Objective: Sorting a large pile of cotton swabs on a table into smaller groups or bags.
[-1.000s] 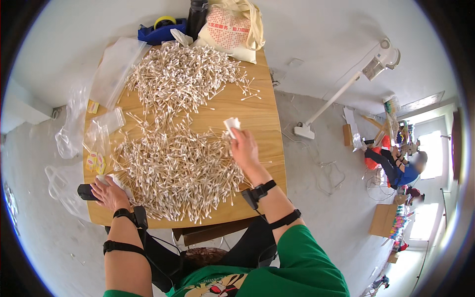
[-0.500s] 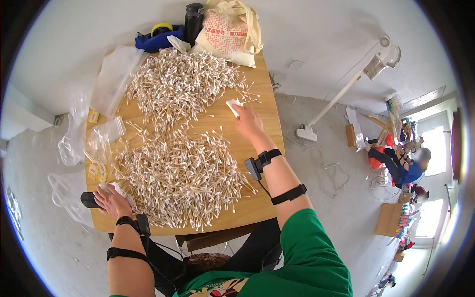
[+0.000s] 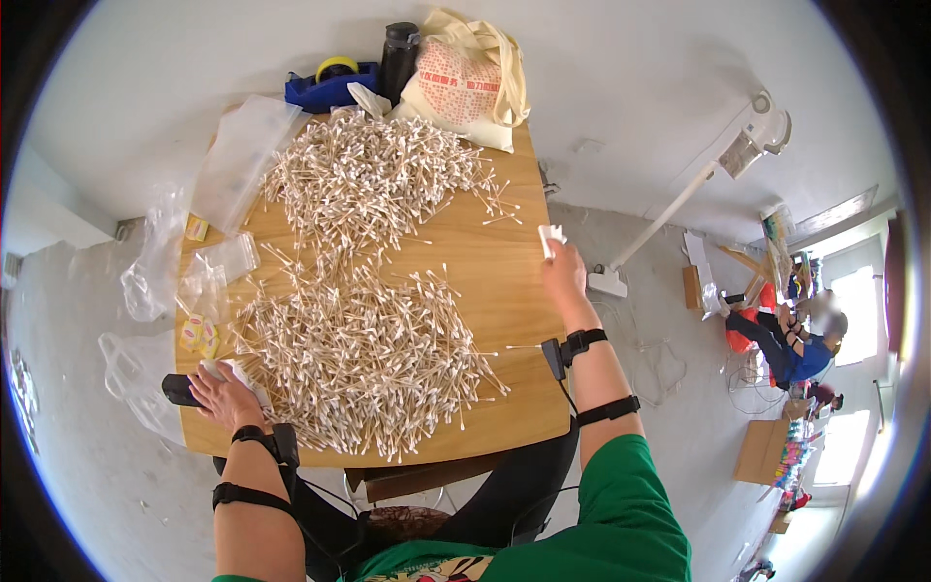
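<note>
Two large heaps of cotton swabs cover much of the wooden table: a far heap and a near heap. My right hand is at the table's right edge, closed on a small white piece that sticks out past the fingers; its kind is unclear. At the near left, my left hand lies with fingers spread over a white thing, mostly hidden under it, beside the near heap. A black rounded object touches its fingertips. A stray swab lies by my right wrist.
Along the back stand a blue tape dispenser, a black bottle and a cream cloth bag. Clear plastic bags and small yellow-and-white packets lie at the left. A white upright appliance stands beyond the right edge.
My right hand has moved right and slightly nearer with the white piece, from beside the far heap to the table edge. The left hand keeps its place. The view has shifted slightly.
</note>
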`<act>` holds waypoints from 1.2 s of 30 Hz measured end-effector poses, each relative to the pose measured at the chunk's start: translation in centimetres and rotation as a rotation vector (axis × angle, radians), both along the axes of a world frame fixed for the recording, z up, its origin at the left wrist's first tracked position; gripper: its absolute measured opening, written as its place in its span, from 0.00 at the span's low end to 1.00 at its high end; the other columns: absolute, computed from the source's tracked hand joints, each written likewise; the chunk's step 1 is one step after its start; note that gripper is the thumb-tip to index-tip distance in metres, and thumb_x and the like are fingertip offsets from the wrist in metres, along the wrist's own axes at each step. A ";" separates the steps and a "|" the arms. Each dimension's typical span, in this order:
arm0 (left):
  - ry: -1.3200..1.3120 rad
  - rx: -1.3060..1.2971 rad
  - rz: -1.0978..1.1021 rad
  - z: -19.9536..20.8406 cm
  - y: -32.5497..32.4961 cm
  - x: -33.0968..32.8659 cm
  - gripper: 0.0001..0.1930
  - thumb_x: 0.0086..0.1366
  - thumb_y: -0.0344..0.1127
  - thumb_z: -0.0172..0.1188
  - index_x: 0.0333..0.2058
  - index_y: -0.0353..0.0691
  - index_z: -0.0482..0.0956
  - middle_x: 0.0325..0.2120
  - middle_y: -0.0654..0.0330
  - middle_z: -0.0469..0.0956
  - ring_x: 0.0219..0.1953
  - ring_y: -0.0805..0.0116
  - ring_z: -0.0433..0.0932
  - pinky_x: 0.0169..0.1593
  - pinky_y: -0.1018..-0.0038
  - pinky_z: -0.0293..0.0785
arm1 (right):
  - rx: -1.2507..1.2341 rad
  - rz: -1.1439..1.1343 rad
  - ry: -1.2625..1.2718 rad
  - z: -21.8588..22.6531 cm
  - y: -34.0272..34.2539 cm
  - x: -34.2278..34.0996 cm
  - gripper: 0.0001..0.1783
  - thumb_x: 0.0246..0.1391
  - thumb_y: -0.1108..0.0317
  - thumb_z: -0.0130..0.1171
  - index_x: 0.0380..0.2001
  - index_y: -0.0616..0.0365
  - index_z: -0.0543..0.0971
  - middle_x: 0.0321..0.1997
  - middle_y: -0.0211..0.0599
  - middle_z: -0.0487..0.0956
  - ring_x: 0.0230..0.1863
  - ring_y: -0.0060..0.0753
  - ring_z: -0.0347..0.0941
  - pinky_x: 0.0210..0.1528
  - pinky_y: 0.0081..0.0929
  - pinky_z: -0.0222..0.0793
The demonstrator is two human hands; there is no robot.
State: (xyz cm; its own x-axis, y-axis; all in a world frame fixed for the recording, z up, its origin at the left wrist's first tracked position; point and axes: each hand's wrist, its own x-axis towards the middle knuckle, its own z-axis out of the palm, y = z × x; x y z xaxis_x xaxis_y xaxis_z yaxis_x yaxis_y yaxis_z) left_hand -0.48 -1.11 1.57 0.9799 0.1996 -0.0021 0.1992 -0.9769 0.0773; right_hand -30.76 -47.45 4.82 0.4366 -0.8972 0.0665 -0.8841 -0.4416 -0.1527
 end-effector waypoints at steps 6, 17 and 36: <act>-0.018 0.004 -0.011 -0.8 0.4 0.0 0.28 0.67 0.56 0.34 0.61 0.47 0.55 0.64 0.60 0.49 0.66 0.64 0.44 0.64 0.56 0.40 | 0.009 -0.016 -0.217 -0.2 -4.0 5.0 0.16 0.50 0.68 0.54 0.45 0.51 0.73 0.43 0.46 0.70 0.45 0.50 0.69 0.44 0.43 0.68; -0.027 -0.015 0.020 -0.7 0.0 0.1 0.28 0.67 0.54 0.36 0.60 0.47 0.56 0.64 0.60 0.50 0.66 0.63 0.45 0.65 0.58 0.41 | 0.187 0.254 -0.423 1.3 -4.2 19.3 0.37 0.48 0.47 0.56 0.59 0.50 0.60 0.60 0.52 0.59 0.60 0.53 0.57 0.59 0.42 0.56; -0.076 -0.048 0.017 -0.4 0.6 -0.1 0.27 0.66 0.52 0.38 0.60 0.48 0.58 0.64 0.59 0.50 0.66 0.63 0.44 0.65 0.57 0.39 | 0.868 0.048 -1.042 2.3 -1.5 20.2 0.30 0.37 0.73 0.61 0.48 0.56 0.67 0.37 0.42 0.74 0.31 0.32 0.73 0.29 0.27 0.69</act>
